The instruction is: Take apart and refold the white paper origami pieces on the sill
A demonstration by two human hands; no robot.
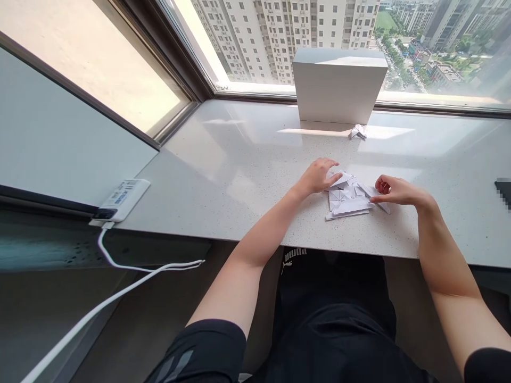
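Both hands work at a loose heap of folded white paper (349,199) on a speckled stone countertop (239,213), the heap lying in front of the person, near the counter's front edge; the left hand (317,177) rests over the heap's left side, its fingers (333,166) curved down onto the upper sheets, though it cannot be told whether they pinch the paper or only lie on it; the right hand (399,191) comes in from the right, loosely curled, its fingertips (373,198) at the heap's right side, with no clear grip visible; a small folded paper piece (358,132) lies apart, just beside a white box (339,88) standing against the window; a white power strip (122,199) sits at the counter's left edge, its white cable (120,314) trailing downward.
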